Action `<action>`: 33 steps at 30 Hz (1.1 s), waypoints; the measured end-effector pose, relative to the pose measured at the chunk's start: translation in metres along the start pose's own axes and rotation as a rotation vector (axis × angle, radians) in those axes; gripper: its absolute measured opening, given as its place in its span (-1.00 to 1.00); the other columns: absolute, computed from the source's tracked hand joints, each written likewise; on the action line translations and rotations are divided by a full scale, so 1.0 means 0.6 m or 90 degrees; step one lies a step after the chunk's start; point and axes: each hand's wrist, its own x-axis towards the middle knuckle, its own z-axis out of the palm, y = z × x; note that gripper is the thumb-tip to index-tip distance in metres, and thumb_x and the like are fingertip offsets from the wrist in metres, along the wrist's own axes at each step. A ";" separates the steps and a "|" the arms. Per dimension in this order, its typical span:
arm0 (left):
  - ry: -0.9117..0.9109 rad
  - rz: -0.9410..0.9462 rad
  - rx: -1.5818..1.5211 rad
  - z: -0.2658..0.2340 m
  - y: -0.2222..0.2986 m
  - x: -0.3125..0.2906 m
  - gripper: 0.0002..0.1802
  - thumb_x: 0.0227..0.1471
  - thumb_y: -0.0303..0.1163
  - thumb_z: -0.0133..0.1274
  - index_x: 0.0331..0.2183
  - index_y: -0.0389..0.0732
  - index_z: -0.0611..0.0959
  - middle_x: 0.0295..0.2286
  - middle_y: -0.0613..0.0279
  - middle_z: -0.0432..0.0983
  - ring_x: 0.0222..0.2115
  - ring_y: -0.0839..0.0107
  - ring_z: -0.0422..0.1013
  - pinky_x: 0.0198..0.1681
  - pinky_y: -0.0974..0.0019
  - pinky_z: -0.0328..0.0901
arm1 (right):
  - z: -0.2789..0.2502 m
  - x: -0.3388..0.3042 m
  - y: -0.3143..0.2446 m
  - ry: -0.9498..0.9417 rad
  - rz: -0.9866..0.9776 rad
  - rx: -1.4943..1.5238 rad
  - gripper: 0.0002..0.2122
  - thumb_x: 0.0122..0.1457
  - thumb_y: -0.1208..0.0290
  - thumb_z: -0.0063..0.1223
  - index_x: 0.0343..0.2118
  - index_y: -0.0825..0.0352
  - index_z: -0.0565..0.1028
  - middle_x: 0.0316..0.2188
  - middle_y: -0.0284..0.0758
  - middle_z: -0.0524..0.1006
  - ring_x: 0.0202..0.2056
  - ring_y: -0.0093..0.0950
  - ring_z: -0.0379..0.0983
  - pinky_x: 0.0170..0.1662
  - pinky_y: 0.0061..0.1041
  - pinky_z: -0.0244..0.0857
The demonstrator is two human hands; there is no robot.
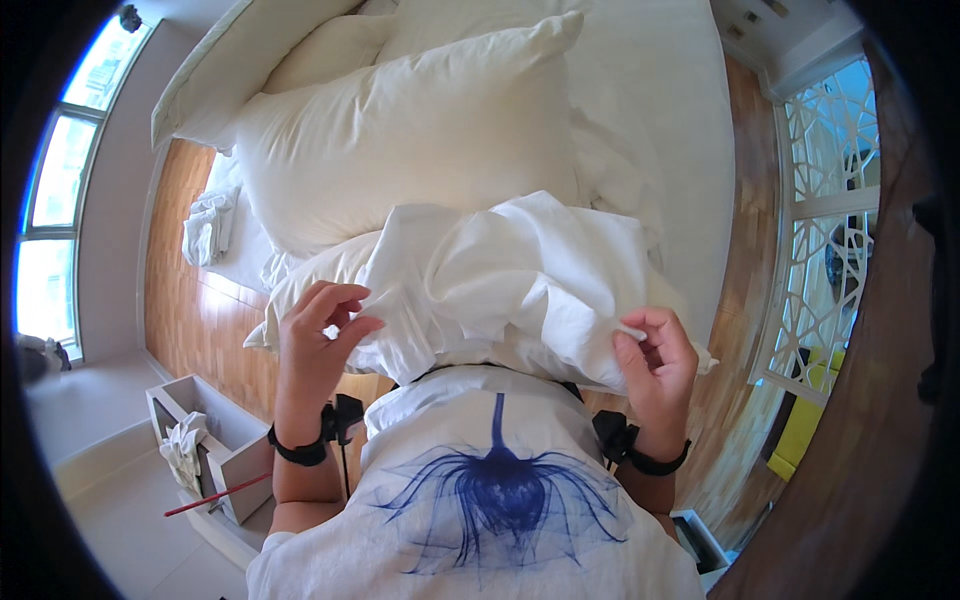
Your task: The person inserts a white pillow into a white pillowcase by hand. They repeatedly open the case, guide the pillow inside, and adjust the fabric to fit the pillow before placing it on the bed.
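Note:
A rumpled white cloth [500,265], perhaps a pillowcase, lies loosely in front of me over a cream pillow [325,268]. My right hand [662,362] pinches a bit of this cloth's right edge between thumb and fingertips. At the cloth's left side is my left hand [318,335], its thumb and curled fingers apart with nothing seen between them. Just beyond the cloth rests a large, plump cream pillow [410,140].
The pillows lie on a bed with a white sheet [665,120]. More cream bedding [235,75] is heaped at the far left. Folded white cloth [210,228] sits at the bed's left edge. An open drawer-like box [235,465] stands lower left; a lattice screen [825,230] is at right.

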 end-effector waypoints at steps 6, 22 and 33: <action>-0.097 -0.046 -0.063 -0.042 -0.032 -0.012 -0.63 -0.19 -0.63 0.32 -0.22 -0.28 0.67 -0.30 0.27 0.53 -0.39 0.54 0.42 -0.34 0.45 0.33 | -0.021 0.022 -0.018 0.024 -0.099 -0.039 -0.90 0.26 0.55 0.02 -0.24 0.41 0.56 -0.46 -0.46 0.52 -0.49 -0.75 0.28 -0.44 -0.75 0.13; -0.145 0.075 0.037 -0.019 -0.049 -0.030 -0.54 -0.26 -0.41 0.40 -0.23 -0.22 0.60 -0.13 0.18 0.50 -0.09 0.18 0.42 -0.07 0.17 0.34 | -0.008 0.003 -0.003 -0.041 -0.052 0.029 -0.84 0.13 0.54 0.21 -0.22 0.43 0.58 -0.32 -0.40 0.60 -0.35 -0.71 0.39 -0.26 -0.68 0.24; 0.006 0.238 0.110 0.083 -0.043 -0.023 -0.83 -0.13 -0.54 0.24 -0.44 -0.22 0.55 -0.50 0.19 0.46 -0.44 0.19 0.42 -0.35 0.22 0.32 | 0.008 -0.002 0.009 -0.068 -0.047 -0.021 -0.80 0.08 0.57 0.25 -0.21 0.43 0.58 -0.31 -0.38 0.61 -0.33 -0.66 0.41 -0.26 -0.66 0.27</action>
